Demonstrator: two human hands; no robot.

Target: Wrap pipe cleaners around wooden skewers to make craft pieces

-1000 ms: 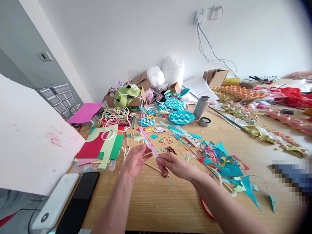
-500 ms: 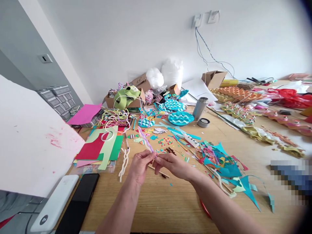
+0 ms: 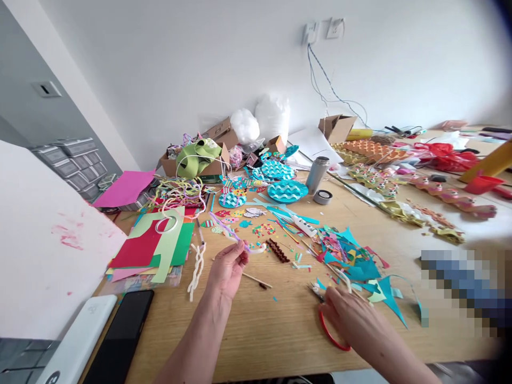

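Pinched in the fingers of my left hand [image 3: 232, 261] are fuzzy stems [image 3: 224, 226], purple and white, with a white end curling out to the right. At the lower right, my right hand [image 3: 340, 306] is closed on red-handled scissors [image 3: 333, 336]. Their tips point up and left, and one red handle loop shows below the hand. A thin stick [image 3: 258, 280] lies between the two hands. White twisted stems [image 3: 197, 271] rest left of my left hand, and a brown crinkled strip [image 3: 278, 250] lies beyond the stick.
Coloured paper sheets [image 3: 136, 248], a black phone [image 3: 122, 333] and a white device [image 3: 78, 338] are on the left. Blue paper scraps [image 3: 360, 274] spread at the right. A grey flask [image 3: 318, 175] stands behind, near blue wavy plates [image 3: 287, 191] and a glue tube [image 3: 304, 225].
My right hand has left the stems, moved right and down, and taken hold of the scissors. My left hand still holds the stems. The view has shifted slightly to the right.
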